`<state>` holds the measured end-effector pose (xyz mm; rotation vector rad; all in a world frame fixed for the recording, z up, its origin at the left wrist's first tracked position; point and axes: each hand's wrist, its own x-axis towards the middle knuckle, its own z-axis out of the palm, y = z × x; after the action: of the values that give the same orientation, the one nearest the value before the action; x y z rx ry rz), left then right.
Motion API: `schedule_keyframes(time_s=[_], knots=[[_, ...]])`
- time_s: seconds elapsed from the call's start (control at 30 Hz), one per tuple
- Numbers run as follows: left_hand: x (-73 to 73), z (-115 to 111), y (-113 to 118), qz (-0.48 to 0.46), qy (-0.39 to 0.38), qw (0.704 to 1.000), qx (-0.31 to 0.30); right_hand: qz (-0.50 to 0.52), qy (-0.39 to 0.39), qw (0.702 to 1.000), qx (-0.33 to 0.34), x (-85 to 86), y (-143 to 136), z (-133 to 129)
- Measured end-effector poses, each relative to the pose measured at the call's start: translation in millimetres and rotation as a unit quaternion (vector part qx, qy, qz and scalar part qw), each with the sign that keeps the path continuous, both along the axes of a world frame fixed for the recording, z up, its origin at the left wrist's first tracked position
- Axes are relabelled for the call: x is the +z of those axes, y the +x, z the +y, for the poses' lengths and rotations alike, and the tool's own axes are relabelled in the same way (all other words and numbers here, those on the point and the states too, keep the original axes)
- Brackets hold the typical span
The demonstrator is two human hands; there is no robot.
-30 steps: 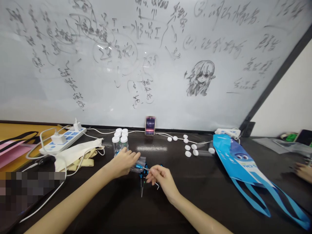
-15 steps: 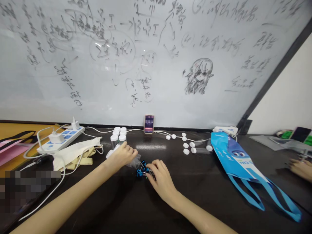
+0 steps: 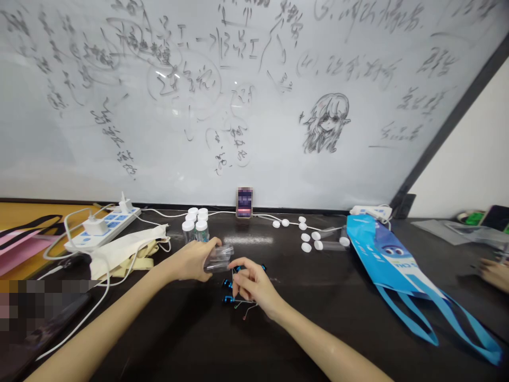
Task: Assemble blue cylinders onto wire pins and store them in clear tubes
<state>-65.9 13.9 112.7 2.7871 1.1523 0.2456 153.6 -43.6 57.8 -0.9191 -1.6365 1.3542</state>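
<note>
My left hand (image 3: 196, 259) is closed around clear plastic bottles (image 3: 219, 261) that lie on their sides, mouths toward the right; how many is hard to tell. Just to the right, my right hand (image 3: 256, 286) hovers low over the table with thumb and fingertips pinched together. Whatever sits in that pinch is too small to name. Around it lie several small blue metallic clips (image 3: 228, 300), partly hidden by the fingers. Thin pins with coloured heads (image 3: 244, 318) lie below the hand.
Capped clear bottles (image 3: 201, 228) stand in a group behind my left hand. Several white caps (image 3: 306, 247) lie at right. A phone (image 3: 244, 202) leans on the whiteboard. A blue bag (image 3: 382, 265), a power strip (image 3: 115, 220) and a cloth pouch (image 3: 127, 246) flank the area. Another person's hand (image 3: 493, 273) is far right.
My left hand has lowered and turned around the clear bottles. My right fingers have drawn into a pinch, and the blue clips that were bunched together now lie spread out.
</note>
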Motion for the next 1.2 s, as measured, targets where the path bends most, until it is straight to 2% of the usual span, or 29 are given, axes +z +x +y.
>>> schedule_keyframes(time_s=[0.1,0.27,0.37,0.57,0.7,0.8,0.93,1.07,1.13,1.2], knots=[[-3.8,-2.8,2.4,-0.040,-0.036,0.999,-0.008,0.022,-0.034,0.999,0.005,1.1,0.0,-0.6],[-3.2,-8.7,12.6,-0.070,-0.087,0.993,-0.038,0.001,-0.097,0.990,0.102,3.9,0.5,1.4],[-1.4,-10.8,17.3,-0.057,-0.099,0.992,-0.047,-0.029,-0.089,0.989,0.116,2.3,-2.5,2.2],[0.2,-10.1,11.6,0.019,-0.059,0.997,-0.043,-0.060,-0.008,0.997,0.042,-16.7,-2.0,2.4],[0.2,-9.0,6.3,0.095,0.037,0.995,-0.009,-0.089,0.078,0.991,-0.070,-27.8,19.8,6.6],[-2.3,-8.1,12.8,0.131,0.121,0.984,0.003,-0.144,0.146,0.973,-0.108,-30.4,36.6,7.1],[-3.9,-3.4,26.0,0.143,0.190,0.971,-0.010,-0.216,0.222,0.945,-0.103,-29.5,43.4,-1.3],[4.4,1.4,27.8,0.125,0.226,0.966,-0.015,-0.251,0.263,0.924,-0.117,-20.5,40.3,-10.5],[7.6,1.6,31.9,0.101,0.237,0.966,-0.005,-0.222,0.263,0.929,-0.137,-12.2,37.2,-9.4],[5.7,0.7,44.5,0.072,0.243,0.967,0.005,-0.146,0.235,0.948,-0.159,-3.3,33.8,-2.4]])
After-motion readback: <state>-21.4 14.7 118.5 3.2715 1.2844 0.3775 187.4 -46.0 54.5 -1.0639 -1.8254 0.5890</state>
